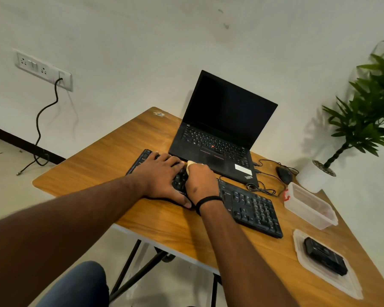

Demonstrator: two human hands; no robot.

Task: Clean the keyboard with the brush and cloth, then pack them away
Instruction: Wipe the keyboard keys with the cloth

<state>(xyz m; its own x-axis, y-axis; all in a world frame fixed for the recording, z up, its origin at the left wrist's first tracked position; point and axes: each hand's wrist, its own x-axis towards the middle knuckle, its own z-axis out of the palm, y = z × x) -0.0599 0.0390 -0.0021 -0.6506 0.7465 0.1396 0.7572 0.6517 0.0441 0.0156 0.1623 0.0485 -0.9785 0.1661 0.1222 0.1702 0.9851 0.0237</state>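
Wooden table (111,156) and its load
On it: black keyboard (251,207), open black laptop (220,138), black mouse (284,175), clear plastic box (308,207), clear lid (350,282).

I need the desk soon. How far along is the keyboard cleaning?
Still mid-cleaning. The left hand lies flat on the black keyboard, steadying it, while the right hand grips a pale tool on the keys; whether it is the brush or the cloth cannot be told. Nothing is packed: the clear plastic container stands open, and its lid lies apart with a black object on it.
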